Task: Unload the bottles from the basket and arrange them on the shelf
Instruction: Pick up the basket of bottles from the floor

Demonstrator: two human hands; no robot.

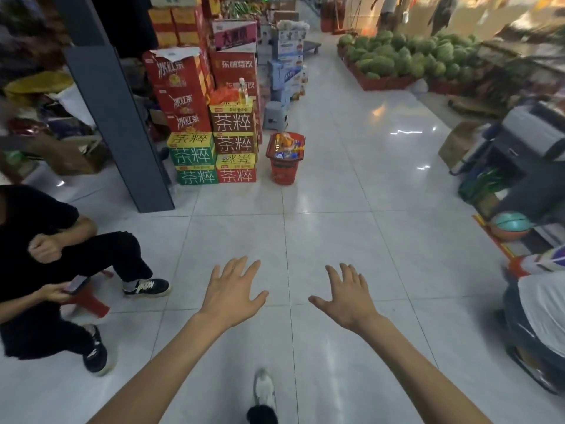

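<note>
A red plastic basket [283,171] stands on the white tiled floor ahead of me, beside a stack of drink cartons. Several bottles [286,146] with orange and blue labels stick out of its top. My left hand [234,293] and my right hand [345,296] are both stretched forward over the floor, palms down, fingers spread, holding nothing. Both hands are well short of the basket. A single bottle [242,91] stands on top of the carton stack.
Stacked red, green and brown drink cartons [214,142] and a grey pillar [122,133] stand left of the basket. A person in black sits on a red stool [88,301] at left. Watermelons [403,53] pile up at back right. A counter [526,142] and another person [541,310] are at right.
</note>
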